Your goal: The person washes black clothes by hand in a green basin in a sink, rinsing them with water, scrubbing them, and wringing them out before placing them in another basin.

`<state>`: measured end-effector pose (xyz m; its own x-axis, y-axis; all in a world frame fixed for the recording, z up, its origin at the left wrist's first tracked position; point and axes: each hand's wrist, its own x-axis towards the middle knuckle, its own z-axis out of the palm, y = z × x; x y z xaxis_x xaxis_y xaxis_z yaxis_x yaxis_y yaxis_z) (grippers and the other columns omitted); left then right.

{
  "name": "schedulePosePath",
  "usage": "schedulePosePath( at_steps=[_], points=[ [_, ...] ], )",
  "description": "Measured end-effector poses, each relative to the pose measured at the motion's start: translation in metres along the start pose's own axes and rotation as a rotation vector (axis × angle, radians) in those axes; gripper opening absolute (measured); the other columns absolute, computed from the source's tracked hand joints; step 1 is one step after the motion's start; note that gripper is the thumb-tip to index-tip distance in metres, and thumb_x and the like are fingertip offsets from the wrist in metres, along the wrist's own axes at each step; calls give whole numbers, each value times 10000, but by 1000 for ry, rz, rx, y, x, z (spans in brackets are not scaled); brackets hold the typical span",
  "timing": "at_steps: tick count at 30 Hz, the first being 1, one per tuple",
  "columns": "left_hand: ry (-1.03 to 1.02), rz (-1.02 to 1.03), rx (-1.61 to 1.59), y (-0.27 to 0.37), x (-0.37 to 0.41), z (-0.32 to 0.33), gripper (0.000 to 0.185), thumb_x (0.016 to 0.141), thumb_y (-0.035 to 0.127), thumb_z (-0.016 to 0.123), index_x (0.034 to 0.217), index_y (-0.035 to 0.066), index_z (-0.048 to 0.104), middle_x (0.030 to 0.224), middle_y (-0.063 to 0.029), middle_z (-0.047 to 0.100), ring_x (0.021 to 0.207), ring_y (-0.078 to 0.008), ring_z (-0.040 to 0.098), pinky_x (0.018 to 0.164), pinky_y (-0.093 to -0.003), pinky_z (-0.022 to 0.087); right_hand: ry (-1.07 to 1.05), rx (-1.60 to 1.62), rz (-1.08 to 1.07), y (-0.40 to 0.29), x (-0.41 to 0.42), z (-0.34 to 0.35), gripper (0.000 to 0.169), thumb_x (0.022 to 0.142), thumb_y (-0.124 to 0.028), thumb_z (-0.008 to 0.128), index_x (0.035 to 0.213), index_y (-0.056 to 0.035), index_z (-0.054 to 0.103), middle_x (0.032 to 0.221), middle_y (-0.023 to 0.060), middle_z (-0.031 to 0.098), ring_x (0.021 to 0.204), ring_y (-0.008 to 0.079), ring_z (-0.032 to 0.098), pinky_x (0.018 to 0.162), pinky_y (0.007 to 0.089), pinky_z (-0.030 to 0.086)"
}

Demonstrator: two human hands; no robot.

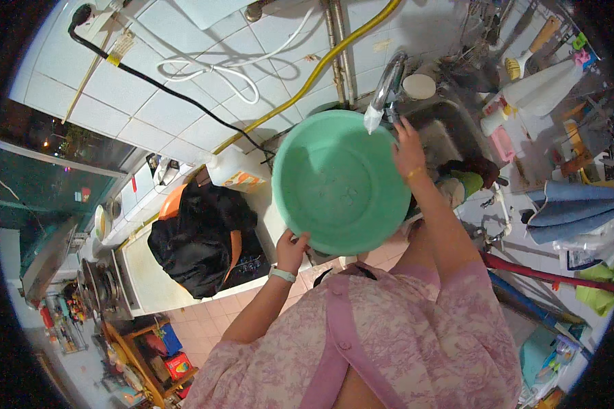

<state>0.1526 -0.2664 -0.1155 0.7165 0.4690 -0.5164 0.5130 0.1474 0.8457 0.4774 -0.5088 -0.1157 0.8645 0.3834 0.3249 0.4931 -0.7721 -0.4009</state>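
A round green plastic basin point(332, 230) is in front of me, under the faucet point(389, 82), whose spout end is wrapped in something white. A few clear droplets or bubbles show on its bottom; how much water it holds is unclear. At the near left rim, my left hand point(290, 251) grips the edge with thumb and fingers. My right hand point(409, 152) is on the right rim, thumb toward the inside. Its fingertips reach close to the faucet's base, and whether they touch it is hard to tell. Beside the basin lies the metal sink point(442, 128).
Left of the basin, a black cloth point(204, 230) with orange parts covers much of a black cooktop point(248, 266). A white jug point(235, 171) stands behind it. A yellow hose point(312, 84) and black cable point(179, 94) cross the tiled wall. Dark and green cloths point(465, 179) lie right.
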Motion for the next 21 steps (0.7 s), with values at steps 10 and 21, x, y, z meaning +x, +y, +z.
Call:
schedulePosePath(
  at_steps=[10, 21],
  points=[
    [-77, 4, -144, -8, 28, 14, 340, 928, 201, 595, 1216, 29, 543, 1084, -71, 623, 938, -192, 625, 742, -331, 561, -234, 62, -185, 1, 38, -1, 214, 847, -234, 648, 1020, -111, 666, 1074, 100, 653, 938, 289, 643, 823, 403, 523],
    [-109, -241, -138, -32, 50, 2, 441, 937, 281, 575, 1279, 28, 457, 1080, -133, 616, 773, -216, 653, 607, -347, 580, -254, 1758, 1013, -89, 36, 45, 224, 910, -239, 617, 997, -32, 615, 830, 73, 664, 694, 183, 628, 596, 293, 514]
  ],
)
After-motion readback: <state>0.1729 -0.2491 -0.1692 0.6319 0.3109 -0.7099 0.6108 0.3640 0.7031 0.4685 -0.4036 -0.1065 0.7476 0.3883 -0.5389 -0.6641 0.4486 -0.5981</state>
